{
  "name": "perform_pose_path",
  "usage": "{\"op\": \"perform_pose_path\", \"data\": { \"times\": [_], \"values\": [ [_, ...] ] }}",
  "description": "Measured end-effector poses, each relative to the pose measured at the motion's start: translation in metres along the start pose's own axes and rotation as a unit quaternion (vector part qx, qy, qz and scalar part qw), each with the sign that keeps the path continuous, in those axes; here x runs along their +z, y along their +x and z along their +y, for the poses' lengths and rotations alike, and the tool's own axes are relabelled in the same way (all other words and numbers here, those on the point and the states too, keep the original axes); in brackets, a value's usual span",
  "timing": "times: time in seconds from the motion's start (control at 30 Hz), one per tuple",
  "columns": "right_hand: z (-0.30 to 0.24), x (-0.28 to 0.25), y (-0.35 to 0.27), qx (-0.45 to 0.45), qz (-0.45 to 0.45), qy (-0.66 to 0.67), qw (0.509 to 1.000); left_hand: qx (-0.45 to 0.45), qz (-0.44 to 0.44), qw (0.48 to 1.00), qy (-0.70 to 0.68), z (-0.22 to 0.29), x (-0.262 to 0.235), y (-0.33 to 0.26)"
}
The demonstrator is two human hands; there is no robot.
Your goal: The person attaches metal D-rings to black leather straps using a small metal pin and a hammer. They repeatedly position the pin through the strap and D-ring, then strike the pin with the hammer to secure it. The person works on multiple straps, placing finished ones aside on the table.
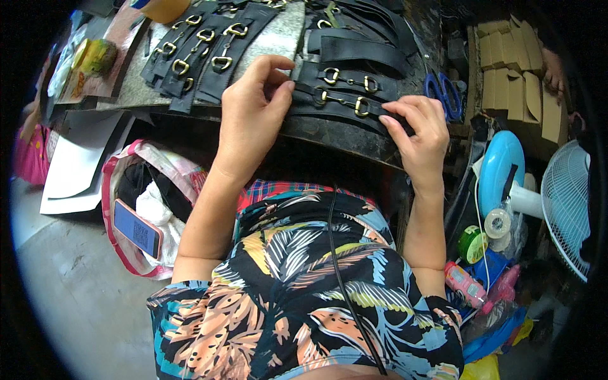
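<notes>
Left hand (pixel 256 107): thumb and forefinger curled at the left end of the strap; thumb tip against it, full grip hidden, so a pinch cannot be confirmed.

Right hand (pixel 418 130): thumb and forefinger closed on the strap's right end, other fingers folded.

Strap (pixel 342 101): one, black, spanning between the hands, over dark material at the near side of the bench (pixel 342 140). Brass fitting (pixel 361 106) along its middle, two rings joined by a bar; in place, by appearance.

Second strap (pixel 350 80): just beyond the strap, with like brasswork.

Band (pixel 364 54): black, broad, beyond both straps; no metal on the part showing.

Strap rows (pixel 201 52): several, black, left of the strap, overlapping, brasswork on each clearly seen.

Progress, as judged: metal fitted on the strap, its neighbour and the rows; the strap itself seemingly at a handling or checking stage. The band and the dark pieces behind it may be unfitted stock; count remaining, and whether any piece is finished, cannot be told.

Scissors (pixel 443 96): blue-handled, right of the strap.

Boxes (pixel 513 76): brown card, farther right of the strap.
</notes>
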State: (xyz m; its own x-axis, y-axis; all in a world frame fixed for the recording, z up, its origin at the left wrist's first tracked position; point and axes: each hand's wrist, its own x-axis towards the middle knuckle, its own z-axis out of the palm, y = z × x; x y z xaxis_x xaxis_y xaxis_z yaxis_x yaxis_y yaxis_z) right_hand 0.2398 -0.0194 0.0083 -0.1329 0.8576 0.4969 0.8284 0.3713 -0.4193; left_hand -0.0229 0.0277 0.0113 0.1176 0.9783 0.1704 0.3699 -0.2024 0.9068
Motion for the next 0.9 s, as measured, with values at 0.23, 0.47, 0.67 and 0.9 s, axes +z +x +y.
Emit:
{"op": "perform_pose_path", "data": {
  "times": [0.23, 0.47, 0.67, 0.9],
  "values": [
    [-0.001, -0.009, -0.001, 0.015, 0.017, 0.066, 0.998, -0.091, -0.051, 0.983, -0.149, 0.002, -0.011, 0.005],
    [-0.001, -0.008, 0.002, 0.006, 0.002, 0.027, 1.0, -0.095, -0.055, 0.98, -0.166, 0.006, -0.009, 0.006],
    [-0.021, -0.001, 0.016, -0.004, 0.017, 0.059, 0.998, -0.078, -0.06, 0.986, -0.137, 0.004, -0.009, 0.005],
    [-0.057, 0.047, 0.05, -0.049, -0.038, 0.195, 0.979, -0.088, -0.073, 0.978, -0.174, 0.0, -0.01, 0.005]
  ]
}}
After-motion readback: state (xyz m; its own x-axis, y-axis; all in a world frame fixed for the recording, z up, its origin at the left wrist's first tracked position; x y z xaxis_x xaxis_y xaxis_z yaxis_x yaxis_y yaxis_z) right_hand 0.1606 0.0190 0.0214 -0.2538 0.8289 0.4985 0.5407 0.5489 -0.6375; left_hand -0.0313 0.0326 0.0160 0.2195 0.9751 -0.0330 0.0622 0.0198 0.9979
